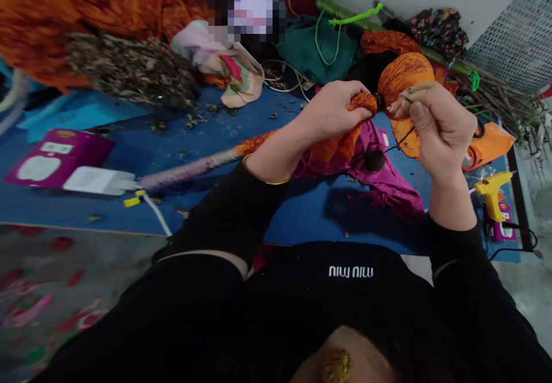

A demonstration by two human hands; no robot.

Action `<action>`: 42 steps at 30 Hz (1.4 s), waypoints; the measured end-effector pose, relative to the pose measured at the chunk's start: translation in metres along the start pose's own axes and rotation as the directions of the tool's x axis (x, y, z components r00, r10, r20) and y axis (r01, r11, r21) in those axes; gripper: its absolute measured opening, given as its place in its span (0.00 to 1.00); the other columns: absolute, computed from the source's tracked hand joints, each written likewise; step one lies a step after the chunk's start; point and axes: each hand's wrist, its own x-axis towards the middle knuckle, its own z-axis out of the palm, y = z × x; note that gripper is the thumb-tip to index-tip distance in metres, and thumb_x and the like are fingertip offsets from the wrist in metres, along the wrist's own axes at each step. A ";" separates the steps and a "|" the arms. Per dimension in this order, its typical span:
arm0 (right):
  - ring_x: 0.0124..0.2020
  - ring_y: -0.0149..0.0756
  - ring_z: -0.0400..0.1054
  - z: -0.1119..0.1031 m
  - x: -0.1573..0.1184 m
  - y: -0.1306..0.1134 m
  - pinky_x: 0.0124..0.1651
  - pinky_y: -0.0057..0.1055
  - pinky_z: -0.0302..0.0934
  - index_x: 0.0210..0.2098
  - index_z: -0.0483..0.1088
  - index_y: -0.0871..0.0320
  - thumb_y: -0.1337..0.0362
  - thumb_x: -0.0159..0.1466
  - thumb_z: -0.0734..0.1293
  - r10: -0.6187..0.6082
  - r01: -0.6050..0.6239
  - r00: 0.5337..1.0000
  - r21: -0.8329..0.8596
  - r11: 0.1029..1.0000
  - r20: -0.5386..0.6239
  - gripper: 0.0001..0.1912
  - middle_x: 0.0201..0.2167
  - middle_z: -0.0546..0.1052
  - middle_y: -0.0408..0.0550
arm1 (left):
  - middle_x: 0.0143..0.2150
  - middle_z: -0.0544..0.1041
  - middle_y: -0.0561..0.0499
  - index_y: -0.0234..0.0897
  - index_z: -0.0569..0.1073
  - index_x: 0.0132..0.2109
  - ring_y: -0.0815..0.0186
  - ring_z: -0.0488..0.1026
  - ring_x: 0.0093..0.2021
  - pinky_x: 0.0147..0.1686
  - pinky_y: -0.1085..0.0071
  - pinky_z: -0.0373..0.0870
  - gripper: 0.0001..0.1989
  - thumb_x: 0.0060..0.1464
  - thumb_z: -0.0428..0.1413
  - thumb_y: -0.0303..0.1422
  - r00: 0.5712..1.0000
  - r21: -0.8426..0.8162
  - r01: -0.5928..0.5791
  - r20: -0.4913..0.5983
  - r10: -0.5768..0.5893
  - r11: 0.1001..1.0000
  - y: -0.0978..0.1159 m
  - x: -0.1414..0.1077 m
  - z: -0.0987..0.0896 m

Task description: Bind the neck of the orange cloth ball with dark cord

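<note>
An orange cloth bundle [406, 75] with a round, stuffed-looking top is cinched at its neck by a dark cord. My left hand [340, 107] is closed around the orange cloth just left of the cinched neck. Pinched in the fingers of my right hand [435, 124], right of the neck, is dark cord; a tan piece also shows at those fingers. Below the hands, the cord runs to a dark round object [374, 160] over magenta cloth [394, 190]. A wrapped stick [194, 169] with orange cloth at its end extends left from behind my left forearm.
The blue table [302, 222] bears a white bottle [97, 180] and purple box [64, 156] at left, dried leaves [129, 69] and orange fabric [129, 3] behind. A yellow glue gun [494, 193] with a cable lies at right. Green cloth [321, 49] and branches [504, 95] are at the back.
</note>
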 end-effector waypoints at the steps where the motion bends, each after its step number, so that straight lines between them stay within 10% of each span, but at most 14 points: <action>1: 0.41 0.42 0.79 0.001 0.000 0.002 0.49 0.42 0.77 0.36 0.77 0.44 0.45 0.77 0.63 -0.015 0.015 1.000 0.030 0.999 0.012 0.19 0.37 0.83 0.46 | 0.50 0.87 0.45 0.35 0.83 0.54 0.54 0.83 0.49 0.58 0.59 0.76 0.18 0.59 0.59 0.33 1.000 -0.004 -0.002 0.001 0.002 1.000 0.002 -0.001 0.000; 7: 0.46 0.40 0.80 0.005 0.003 0.012 0.54 0.42 0.76 0.40 0.77 0.45 0.50 0.79 0.62 -0.080 0.079 0.997 0.088 0.993 0.009 0.16 0.40 0.83 0.45 | 0.47 0.87 0.48 0.38 0.82 0.48 0.53 0.83 0.48 0.53 0.59 0.76 0.11 0.59 0.60 0.32 0.997 -0.002 -0.054 0.046 0.054 0.999 0.009 -0.007 0.007; 14: 0.47 0.43 0.77 0.005 0.005 0.010 0.58 0.43 0.75 0.37 0.73 0.45 0.36 0.76 0.58 0.137 -0.134 0.988 -0.047 0.990 0.074 0.25 0.44 0.83 0.50 | 0.47 0.87 0.43 0.38 0.81 0.58 0.48 0.85 0.50 0.49 0.59 0.77 0.17 0.63 0.60 0.32 0.996 0.250 -0.007 0.085 -0.015 0.968 0.029 -0.016 0.012; 23: 0.49 0.40 0.79 0.003 0.004 0.010 0.58 0.41 0.73 0.37 0.73 0.45 0.46 0.78 0.60 0.196 -0.195 0.979 -0.026 0.981 0.063 0.19 0.44 0.84 0.48 | 0.53 0.85 0.38 0.32 0.72 0.70 0.48 0.85 0.52 0.46 0.61 0.79 0.24 0.70 0.53 0.28 0.982 0.636 -0.087 0.184 -0.041 0.767 0.062 -0.028 0.017; 31: 0.49 0.44 0.79 0.000 0.004 0.004 0.57 0.43 0.74 0.36 0.70 0.44 0.43 0.78 0.57 0.209 -0.204 0.977 -0.116 0.972 0.033 0.21 0.44 0.84 0.49 | 0.49 0.86 0.42 0.37 0.74 0.67 0.53 0.85 0.46 0.37 0.63 0.75 0.22 0.71 0.49 0.25 0.986 0.697 -0.156 0.152 0.068 0.700 0.060 -0.032 0.026; 42: 0.46 0.38 0.81 0.001 0.005 0.008 0.54 0.38 0.78 0.35 0.73 0.49 0.35 0.75 0.61 0.180 -0.180 0.984 0.021 0.984 -0.007 0.27 0.49 0.83 0.47 | 0.59 0.84 0.38 0.34 0.72 0.70 0.51 0.81 0.57 0.51 0.58 0.74 0.24 0.78 0.40 0.32 0.983 0.627 -0.118 0.183 0.002 0.770 0.058 -0.031 0.019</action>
